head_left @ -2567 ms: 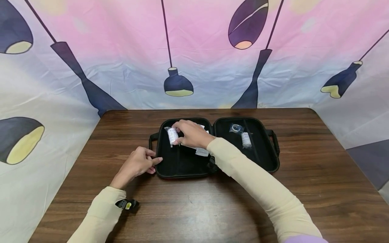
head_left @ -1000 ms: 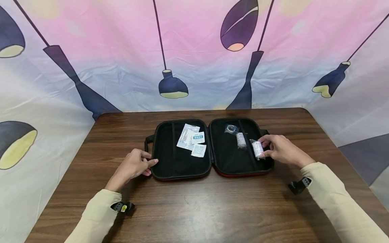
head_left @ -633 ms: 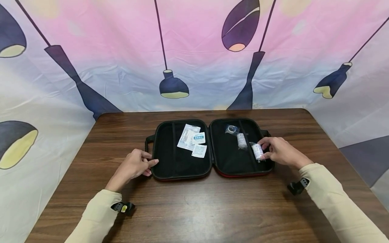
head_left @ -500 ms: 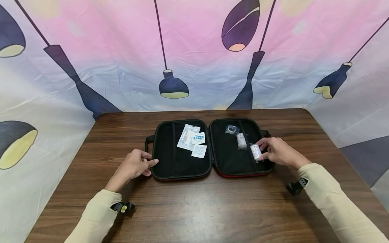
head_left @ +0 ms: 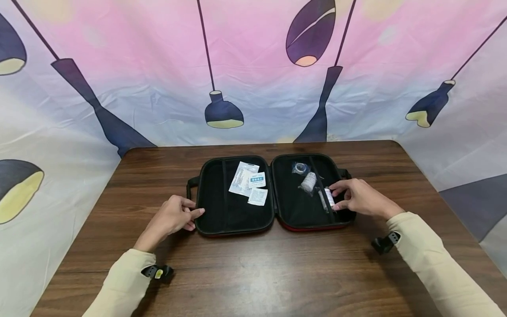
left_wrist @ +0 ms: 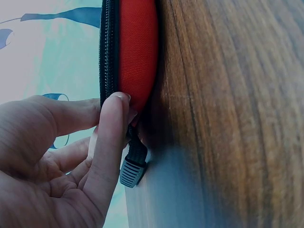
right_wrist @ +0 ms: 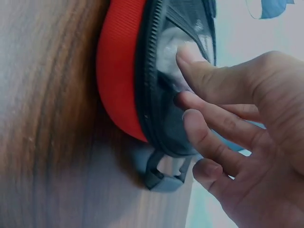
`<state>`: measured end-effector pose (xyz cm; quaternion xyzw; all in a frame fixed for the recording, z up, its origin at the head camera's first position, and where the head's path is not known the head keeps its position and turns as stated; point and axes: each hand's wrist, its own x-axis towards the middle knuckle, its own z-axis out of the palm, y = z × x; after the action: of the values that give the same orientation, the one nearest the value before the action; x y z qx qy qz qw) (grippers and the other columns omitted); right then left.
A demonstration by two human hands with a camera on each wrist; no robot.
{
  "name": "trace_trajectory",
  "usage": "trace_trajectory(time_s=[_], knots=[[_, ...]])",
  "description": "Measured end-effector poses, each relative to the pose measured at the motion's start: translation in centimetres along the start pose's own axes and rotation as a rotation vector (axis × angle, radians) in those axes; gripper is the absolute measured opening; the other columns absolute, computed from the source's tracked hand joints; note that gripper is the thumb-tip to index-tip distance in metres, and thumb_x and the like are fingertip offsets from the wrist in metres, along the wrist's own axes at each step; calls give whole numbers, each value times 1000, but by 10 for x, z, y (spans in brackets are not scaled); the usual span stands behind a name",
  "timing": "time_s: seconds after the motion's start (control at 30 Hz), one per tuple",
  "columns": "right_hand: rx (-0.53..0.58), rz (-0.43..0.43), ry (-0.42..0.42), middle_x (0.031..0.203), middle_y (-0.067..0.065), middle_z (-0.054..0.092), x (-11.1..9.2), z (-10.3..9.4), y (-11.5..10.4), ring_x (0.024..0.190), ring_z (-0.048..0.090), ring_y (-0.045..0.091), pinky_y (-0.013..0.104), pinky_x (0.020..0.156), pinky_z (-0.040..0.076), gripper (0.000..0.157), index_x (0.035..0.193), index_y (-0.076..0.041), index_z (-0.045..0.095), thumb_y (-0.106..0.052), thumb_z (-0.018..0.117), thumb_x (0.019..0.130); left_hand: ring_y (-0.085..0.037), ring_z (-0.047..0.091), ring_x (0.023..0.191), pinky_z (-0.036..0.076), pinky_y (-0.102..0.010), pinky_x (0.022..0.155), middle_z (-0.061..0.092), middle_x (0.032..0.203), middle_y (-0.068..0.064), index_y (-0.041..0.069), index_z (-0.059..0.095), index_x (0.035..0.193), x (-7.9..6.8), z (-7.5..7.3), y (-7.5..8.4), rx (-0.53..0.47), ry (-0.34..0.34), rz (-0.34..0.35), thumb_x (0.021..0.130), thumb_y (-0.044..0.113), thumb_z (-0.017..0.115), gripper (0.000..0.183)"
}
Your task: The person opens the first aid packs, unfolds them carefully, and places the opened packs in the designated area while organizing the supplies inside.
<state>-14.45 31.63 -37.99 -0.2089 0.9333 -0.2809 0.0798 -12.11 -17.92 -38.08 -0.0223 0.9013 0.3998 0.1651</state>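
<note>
A zip case with black lining and red outside lies unfolded on the table. My left hand pinches the case's near left rim; in the left wrist view a thumb and finger are on either side of the zipper edge. In the right half, my right hand holds a plastic-wrapped white bandage roll by its right side. A black elastic strap crosses over this roll. The right wrist view shows thumb and fingertips at the wrapped roll, which is partly hidden.
Another wrapped bandage roll and a bagged tape roll lie left of the strap. Several white packets lie in the left half. Carry handles stick out at the sides. A patterned cloth hangs behind the wooden table.
My right hand has carried the bandage roll from the left half to the right half and slid it leftward under the strap. The other roll has tilted. The left hand stays at the rim.
</note>
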Motion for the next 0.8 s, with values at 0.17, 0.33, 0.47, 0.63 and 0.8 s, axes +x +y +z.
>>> trace_trajectory(time_s=[0.17,0.33,0.47,0.63,0.8], knots=[[14,-24,38,91,3,73,1,1,3,75,67,13,27,64,55,26,106,3,73,-5,83,83,-19,71,62,60,-32,61,63,72,-12,-16,52,136,1,-1,0,4,-6,-11,98,22,70,56],[37,-17,5,90,3,73,4,8,-1,81,69,15,31,69,58,17,104,2,74,0,77,87,-18,71,63,60,-32,61,63,72,-12,-15,52,136,1,0,1,12,-12,-21,98,22,70,56],[24,5,-12,92,5,72,5,10,-4,83,68,16,32,70,58,17,106,3,73,1,75,89,-18,70,62,60,-32,61,63,73,-12,-15,52,136,1,2,1,6,-11,-16,98,21,70,56],[23,-6,10,88,2,72,3,4,-4,79,68,14,29,67,57,16,104,2,74,0,76,88,-18,70,62,60,-32,61,63,72,-12,-16,52,137,0,2,1,-2,-4,-5,99,21,69,55],[5,1,57,85,1,71,2,-7,-5,75,66,13,27,63,55,13,102,1,74,-1,76,89,-19,70,63,61,-33,61,64,70,-10,-16,51,137,-2,0,1,43,-2,25,100,23,68,57]])
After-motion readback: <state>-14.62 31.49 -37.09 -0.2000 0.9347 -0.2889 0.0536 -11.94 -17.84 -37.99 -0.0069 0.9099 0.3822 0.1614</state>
